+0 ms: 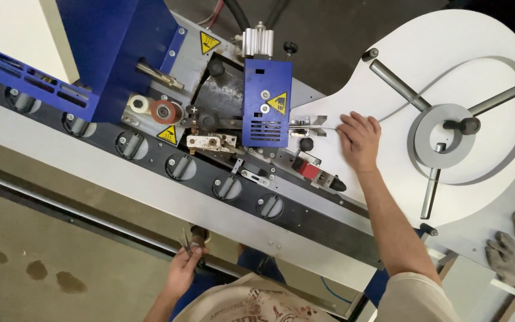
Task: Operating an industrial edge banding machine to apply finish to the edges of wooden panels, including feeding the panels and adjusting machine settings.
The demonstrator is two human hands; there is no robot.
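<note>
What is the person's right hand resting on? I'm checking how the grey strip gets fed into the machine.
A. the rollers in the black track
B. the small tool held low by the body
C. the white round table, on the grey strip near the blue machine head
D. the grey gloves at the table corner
C: the right hand lies flat on the white round table, fingers on the grey strip leading to the blue machine head.

Both forearms are bare. A beige short sleeve (415, 295) covers the right upper arm; the shirt front (251, 305) is beige with dark print; blue trousers (257, 263) below.
</note>
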